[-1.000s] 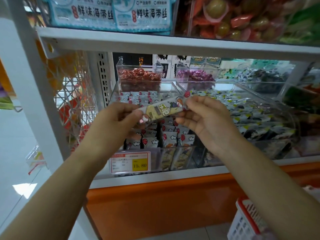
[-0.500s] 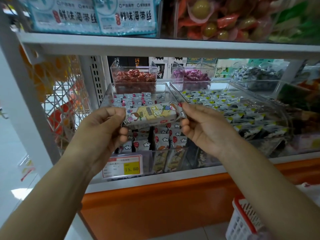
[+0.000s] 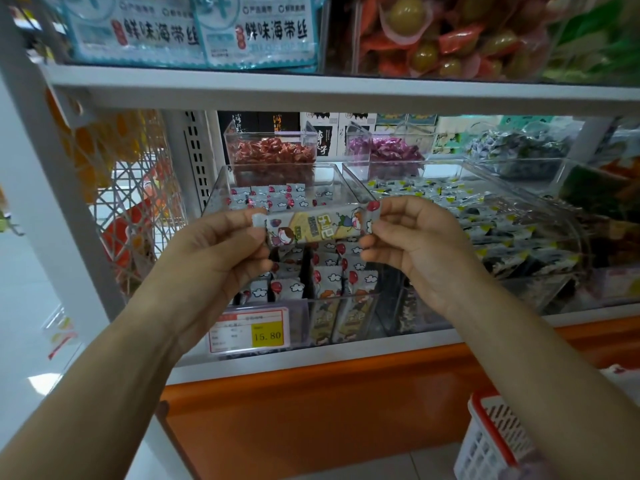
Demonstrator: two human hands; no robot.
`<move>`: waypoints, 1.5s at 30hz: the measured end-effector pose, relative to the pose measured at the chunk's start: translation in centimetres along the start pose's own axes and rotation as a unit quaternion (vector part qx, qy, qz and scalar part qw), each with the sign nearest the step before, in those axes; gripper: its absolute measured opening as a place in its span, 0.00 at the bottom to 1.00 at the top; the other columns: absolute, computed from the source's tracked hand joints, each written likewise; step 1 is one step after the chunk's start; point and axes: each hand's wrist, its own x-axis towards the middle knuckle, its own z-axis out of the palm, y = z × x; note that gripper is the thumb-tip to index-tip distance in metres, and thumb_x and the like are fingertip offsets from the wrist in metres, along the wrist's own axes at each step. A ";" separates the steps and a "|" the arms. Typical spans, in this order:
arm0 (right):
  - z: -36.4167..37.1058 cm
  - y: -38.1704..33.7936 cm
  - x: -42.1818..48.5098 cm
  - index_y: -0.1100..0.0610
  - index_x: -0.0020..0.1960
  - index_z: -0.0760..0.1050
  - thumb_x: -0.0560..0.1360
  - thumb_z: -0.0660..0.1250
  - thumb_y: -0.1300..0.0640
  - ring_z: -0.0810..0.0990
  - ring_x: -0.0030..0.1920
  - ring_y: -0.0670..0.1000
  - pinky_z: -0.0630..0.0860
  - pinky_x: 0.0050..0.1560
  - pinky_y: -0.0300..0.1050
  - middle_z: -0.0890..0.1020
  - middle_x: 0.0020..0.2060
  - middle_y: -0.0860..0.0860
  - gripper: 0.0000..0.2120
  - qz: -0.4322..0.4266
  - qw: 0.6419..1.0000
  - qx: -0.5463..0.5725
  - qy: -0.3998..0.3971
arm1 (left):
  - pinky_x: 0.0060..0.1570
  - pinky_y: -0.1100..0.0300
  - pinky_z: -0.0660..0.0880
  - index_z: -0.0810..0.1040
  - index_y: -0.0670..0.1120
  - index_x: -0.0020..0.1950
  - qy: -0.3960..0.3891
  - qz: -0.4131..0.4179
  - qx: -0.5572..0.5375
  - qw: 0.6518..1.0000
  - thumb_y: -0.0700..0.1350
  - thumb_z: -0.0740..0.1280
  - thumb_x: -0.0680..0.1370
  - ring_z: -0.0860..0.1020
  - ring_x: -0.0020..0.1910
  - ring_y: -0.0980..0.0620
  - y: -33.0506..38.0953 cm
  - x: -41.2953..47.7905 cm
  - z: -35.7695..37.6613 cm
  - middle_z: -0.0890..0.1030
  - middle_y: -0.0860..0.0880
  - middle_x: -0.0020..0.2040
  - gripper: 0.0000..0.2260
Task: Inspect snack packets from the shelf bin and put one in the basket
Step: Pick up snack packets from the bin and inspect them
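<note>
Left hand (image 3: 221, 251) and right hand (image 3: 415, 244) are each pinching an end of the snack packet (image 3: 317, 227), holding it level above the clear shelf bin (image 3: 221, 188).

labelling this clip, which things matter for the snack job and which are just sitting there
Job: snack packet, left hand, right hand, shelf bin, basket.
Just there: price tag, red candies, purple candies, seaweed packs.
</note>
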 end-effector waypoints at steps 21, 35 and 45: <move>0.4 0.5 -0.5 0.47 0.46 0.81 0.73 0.70 0.58 0.83 0.44 0.49 0.82 0.44 0.45 0.82 0.48 0.53 0.06 -0.121 0.972 -0.197 -0.050 | 0.37 0.71 0.76 0.80 0.48 0.56 -0.009 0.085 0.239 0.967 0.47 0.67 0.72 0.82 0.41 0.59 0.3 -0.9 0.1 0.81 0.52 0.50 0.13; 1.0 1.0 -0.7 0.58 0.37 0.79 0.75 0.67 0.57 0.75 0.31 0.47 0.70 0.33 0.37 0.79 0.31 0.55 0.10 -0.195 0.942 -0.274 -0.015 | 0.39 0.62 0.78 0.78 0.53 0.44 -0.037 0.094 0.349 0.932 0.60 0.66 0.66 0.81 0.37 0.54 0.3 -0.9 0.2 0.81 0.52 0.39 0.13; 1.1 1.2 -0.6 0.61 0.39 0.80 0.75 0.67 0.57 0.76 0.33 0.52 0.72 0.33 0.39 0.80 0.32 0.59 0.09 -0.203 0.938 -0.273 -0.061 | 0.30 0.68 0.76 0.82 0.46 0.38 -0.075 0.115 0.417 0.899 0.58 0.63 0.68 0.81 0.31 0.57 1.1 -0.3 -1.2 0.82 0.56 0.34 0.17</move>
